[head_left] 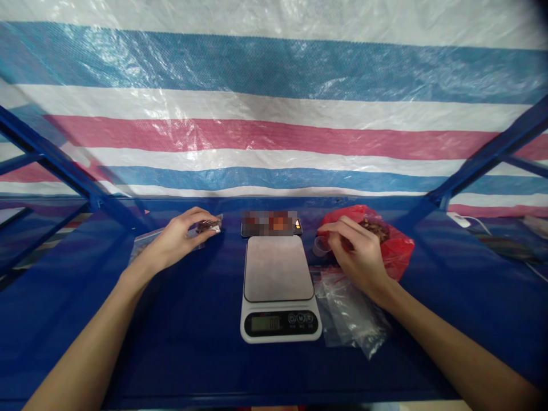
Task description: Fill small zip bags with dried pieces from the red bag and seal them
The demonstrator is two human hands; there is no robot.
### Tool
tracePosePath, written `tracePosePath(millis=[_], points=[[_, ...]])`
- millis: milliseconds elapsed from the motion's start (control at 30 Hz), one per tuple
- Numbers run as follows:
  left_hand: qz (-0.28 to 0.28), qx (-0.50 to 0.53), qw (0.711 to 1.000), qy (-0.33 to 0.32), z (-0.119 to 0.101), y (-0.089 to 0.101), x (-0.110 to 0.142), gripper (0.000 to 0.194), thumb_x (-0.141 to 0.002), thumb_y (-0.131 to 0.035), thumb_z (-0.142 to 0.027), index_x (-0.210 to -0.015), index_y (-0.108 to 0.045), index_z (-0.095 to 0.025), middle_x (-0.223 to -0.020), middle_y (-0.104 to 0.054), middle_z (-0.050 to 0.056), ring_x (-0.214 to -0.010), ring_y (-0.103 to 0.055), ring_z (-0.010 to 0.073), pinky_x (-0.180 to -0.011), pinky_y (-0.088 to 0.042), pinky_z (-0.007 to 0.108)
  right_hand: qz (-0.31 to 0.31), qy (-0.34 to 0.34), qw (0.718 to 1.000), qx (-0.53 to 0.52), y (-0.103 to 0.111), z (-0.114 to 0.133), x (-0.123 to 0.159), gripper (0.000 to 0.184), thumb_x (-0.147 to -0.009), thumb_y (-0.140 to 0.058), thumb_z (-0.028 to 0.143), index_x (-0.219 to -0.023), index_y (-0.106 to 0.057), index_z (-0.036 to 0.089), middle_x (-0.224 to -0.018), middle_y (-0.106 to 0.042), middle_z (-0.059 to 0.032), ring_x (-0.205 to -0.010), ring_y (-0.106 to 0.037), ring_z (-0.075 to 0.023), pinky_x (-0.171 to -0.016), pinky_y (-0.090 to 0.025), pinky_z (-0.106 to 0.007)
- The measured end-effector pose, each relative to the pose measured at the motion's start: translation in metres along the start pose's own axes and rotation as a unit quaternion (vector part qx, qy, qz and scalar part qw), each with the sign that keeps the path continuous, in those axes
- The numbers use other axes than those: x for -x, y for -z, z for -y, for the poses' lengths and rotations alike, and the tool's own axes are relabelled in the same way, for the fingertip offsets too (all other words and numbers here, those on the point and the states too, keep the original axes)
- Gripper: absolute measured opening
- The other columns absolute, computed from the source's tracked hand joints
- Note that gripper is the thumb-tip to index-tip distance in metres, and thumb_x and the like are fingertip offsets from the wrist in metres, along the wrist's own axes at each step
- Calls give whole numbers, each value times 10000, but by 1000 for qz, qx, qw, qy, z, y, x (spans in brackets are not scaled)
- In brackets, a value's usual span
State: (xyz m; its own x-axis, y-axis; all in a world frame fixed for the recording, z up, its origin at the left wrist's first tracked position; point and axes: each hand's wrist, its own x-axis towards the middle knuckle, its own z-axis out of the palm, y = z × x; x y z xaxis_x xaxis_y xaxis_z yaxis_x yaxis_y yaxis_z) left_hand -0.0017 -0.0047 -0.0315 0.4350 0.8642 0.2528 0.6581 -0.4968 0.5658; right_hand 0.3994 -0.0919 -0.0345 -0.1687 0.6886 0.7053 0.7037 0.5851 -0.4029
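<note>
the left forearm (pixel 89 337) and right forearm (pixel 449 342) come in from the lower corners across a blue shelf (pixel 128 348), elbows well apart and wrists low, both reaching toward the kitchen scale (pixel 278 285). its display faces the person, and the small figure on it is too dim to be sure of. just right of the scale lies a crumpled clear bag (pixel 353 317). farther up on that side, the right hand (pixel 355 257) curls palm-down, its fingers bent around a translucent scrap (pixel 322 246) beside a red bag (pixel 398 254) that holds dark brown pieces (pixel 374 229); whether those fingers are closed on anything cannot be told. left of the scale, the left hand (pixel 177 240) is clenched on a small clear packet (pixel 209 226) of similar dark pieces, thumb and fingers pinching it, with a flat clear bag (pixel 148 244) under the wrist. a light fingertip pinch at the packet's edge seems best here, with its opening kept upward so that nothing spills. behind the scale sits a blurred phone (pixel 269 224), and beyond it a striped tarp (pixel 274 131) hangs behind blue steel framing (pixel 55 165).
</note>
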Motion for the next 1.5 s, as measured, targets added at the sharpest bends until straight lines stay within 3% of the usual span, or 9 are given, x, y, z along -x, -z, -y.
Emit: tracePosePath(millis=[233, 467, 633, 700, 800, 900, 1033, 1233, 1500], points=[[-94, 90, 991, 41, -23, -4, 4, 390, -904, -736, -585, -855, -673, -203, -981, -748, 48, -847, -694, 197, -791, -558, 310, 19, -6, 1000, -10, 1, 2, 1, 248, -983, -533, 65, -1044, -732, 200, -878, -721, -38, -714, -692, -156, -658, -539, -272], [-139, 139, 981, -3, -25, -9, -1, 349, -896, -756, -550, -848, -755, -204, -1118, -737, 77, -1042, -696, 230, -955, -544, 343, 25, 9, 1000, -1, 1, 6, 3, 209, -985, -556, 109, -1071, -731, 184, -739, -732, 14, -527, -612, -99, -564, -483, -215], [-210, 146, 965, 49, -26, -10, -1, 397, -926, -711, -555, -751, -732, -199, -789, -645, 20, -746, -608, 157, -710, -500, 274, 158, -38, 984, -78, 19, 14, -7, 186, -1023, -530, 218, -882, -645, 185, -636, -564, 48, -502, -465, -77, -514, -359, -219], [-210, 206, 951, 90, -31, -11, -1, 414, -947, -688, -537, -714, -692, -195, -617, -548, -17, -563, -498, 119, -562, -424, 253, 299, -79, 940, -146, 32, 17, -14, 344, -1033, -554, 309, -712, -510, 197, -612, -478, 51, -527, -422, -77, -505, -312, -223], [-203, 317, 919, 121, -40, -13, -2, 357, -899, -756, -493, -728, -686, -188, -522, -526, -40, -457, -455, 98, -489, -414, 237, 554, -166, 789, -210, 49, 21, -20, 471, -1021, -594, 450, -650, -444, 203, -545, -463, 53, -485, -431, -82, -459, -293, -211], [-204, 397, 881, 154, -44, -12, -5, 313, -738, -909, -416, -838, -743, -170, -652, -704, 0, -536, -626, 122, -564, -553, 238, 656, -235, 693, -187, 54, 22, -21, 461, -1009, -592, 484, -655, -525, 196, -518, -553, 24, -439, -499, -104, -420, -343, -202], [-181, 428, 869, 171, -43, -10, -6, 414, -677, -947, -400, -959, -786, -143, -956, -831, 115, -836, -799, 223, -835, -670, 318, 603, -232, 738, -194, 47, 14, -18, 490, -996, -603, 475, -604, -587, 182, -491, -582, 0, -416, -497, -105, -407, -345, -204], [-92, 399, 899, 153, -62, 2, -15, 400, -739, -896, -500, -911, -805, -150, -952, -835, 144, -870, -815, 278, -803, -681, 358, 582, -243, 722, -285, 51, 7, -31, 456, -1005, -617, 554, -788, -690, 159, -517, -592, 24, -407, -493, -91, -389, -350, -188], [115, 266, 957, -22, -155, 38, -70, 308, -839, -803, -416, -673, -717, -171, -508, -645, 19, -431, -541, 94, -434, -344, 213, 273, -168, 885, -339, 27, 54, -123, 417, -1034, -605, 530, -861, -683, 159, -563, -646, 19, -383, -503, -64, -379, -363, -182]])
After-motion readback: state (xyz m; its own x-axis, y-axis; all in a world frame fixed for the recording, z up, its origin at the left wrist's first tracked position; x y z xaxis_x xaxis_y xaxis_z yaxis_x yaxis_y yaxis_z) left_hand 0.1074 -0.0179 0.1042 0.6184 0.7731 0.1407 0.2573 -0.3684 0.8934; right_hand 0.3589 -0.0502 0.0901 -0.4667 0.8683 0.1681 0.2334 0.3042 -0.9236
